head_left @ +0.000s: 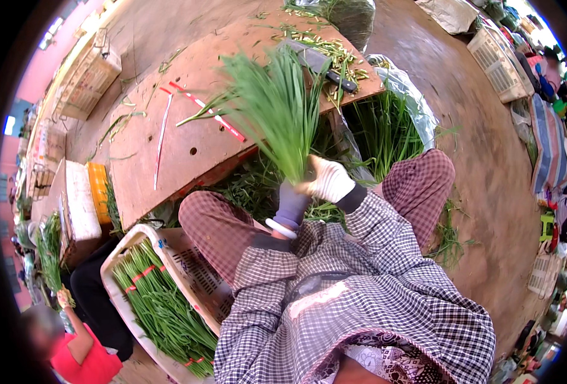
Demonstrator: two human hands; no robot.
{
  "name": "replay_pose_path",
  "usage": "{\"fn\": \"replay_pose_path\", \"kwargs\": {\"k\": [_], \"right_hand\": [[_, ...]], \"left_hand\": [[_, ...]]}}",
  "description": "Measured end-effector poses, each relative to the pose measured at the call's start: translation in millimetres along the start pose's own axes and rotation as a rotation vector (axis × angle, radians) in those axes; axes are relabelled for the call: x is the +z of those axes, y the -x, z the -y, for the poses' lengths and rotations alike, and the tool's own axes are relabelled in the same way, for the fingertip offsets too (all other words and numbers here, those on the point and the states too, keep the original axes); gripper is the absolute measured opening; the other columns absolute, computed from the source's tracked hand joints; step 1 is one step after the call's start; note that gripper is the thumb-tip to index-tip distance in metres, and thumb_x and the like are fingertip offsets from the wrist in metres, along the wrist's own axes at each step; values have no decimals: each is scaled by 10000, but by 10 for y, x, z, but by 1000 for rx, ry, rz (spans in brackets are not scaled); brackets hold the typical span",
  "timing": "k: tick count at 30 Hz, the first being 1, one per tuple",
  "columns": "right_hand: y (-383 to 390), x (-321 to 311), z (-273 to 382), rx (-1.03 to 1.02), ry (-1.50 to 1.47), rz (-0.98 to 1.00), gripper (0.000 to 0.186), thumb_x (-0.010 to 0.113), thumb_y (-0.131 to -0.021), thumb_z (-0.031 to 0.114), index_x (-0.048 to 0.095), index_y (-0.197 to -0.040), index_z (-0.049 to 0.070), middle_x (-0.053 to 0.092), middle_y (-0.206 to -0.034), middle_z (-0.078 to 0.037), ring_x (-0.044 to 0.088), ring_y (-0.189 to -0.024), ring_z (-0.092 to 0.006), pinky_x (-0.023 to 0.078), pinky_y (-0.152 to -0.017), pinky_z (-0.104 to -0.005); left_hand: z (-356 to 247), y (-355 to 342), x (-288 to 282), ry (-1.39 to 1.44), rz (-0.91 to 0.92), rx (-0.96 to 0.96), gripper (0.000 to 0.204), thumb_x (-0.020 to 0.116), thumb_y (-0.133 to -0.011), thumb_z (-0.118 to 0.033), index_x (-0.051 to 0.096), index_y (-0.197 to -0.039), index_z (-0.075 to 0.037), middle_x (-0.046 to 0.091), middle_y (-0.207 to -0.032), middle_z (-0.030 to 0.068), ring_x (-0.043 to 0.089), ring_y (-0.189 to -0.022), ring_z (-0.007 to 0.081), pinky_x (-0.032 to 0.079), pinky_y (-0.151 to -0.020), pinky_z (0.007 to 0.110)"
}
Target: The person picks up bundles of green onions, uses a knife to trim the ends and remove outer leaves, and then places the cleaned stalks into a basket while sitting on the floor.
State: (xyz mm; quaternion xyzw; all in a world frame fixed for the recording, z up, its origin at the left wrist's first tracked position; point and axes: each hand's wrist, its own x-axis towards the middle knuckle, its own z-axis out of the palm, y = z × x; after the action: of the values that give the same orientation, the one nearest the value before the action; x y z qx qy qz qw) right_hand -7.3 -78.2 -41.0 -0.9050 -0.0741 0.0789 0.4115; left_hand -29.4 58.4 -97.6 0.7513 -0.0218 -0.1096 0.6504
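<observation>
Nearest me, my left hand (291, 203) and right hand (329, 180), both gloved, clamp the base of a bunch of chives (277, 109) upright over my knees, so I judge I'm bundling, with a red tie (208, 110) from the board (187, 137) needed next.

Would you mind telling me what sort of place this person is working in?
Probably a produce market or vegetable-packing yard: both gloved hands, left hand and right hand, grip a bunch of green chives, tied bundles fill a white crate, and a knife lies on the wooden board.
</observation>
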Motion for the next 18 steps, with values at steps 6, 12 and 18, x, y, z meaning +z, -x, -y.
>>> {"fn": "replay_pose_path", "kwargs": {"k": [6,12,18], "right_hand": [[-48,135,-71,51,-170,97,449,726,-671,361,650,-1001,66,669,-817,-134,647,-730,-256,512,-665,-351],[59,-1,-62,242,-512,103,377,692,-717,212,649,-1052,43,667,-738,-98,609,-595,-154,501,-575,-311],[19,92,-181,83,-481,26,363,695,-705,217,654,-1020,41,674,-791,-116,627,-681,-188,506,-649,-324]], "left_hand": [[-266,122,-27,-467,-41,43,539,720,-747,-207,469,-1171,11,628,-1016,198,631,-939,319,501,-768,358],[-580,148,-163,-195,113,-124,631,770,-696,-209,460,-1215,-26,617,-1034,178,623,-912,243,492,-795,331],[-407,-30,-214,0,173,-227,587,777,-699,-154,477,-1171,26,632,-988,126,614,-856,185,498,-750,297]]}}
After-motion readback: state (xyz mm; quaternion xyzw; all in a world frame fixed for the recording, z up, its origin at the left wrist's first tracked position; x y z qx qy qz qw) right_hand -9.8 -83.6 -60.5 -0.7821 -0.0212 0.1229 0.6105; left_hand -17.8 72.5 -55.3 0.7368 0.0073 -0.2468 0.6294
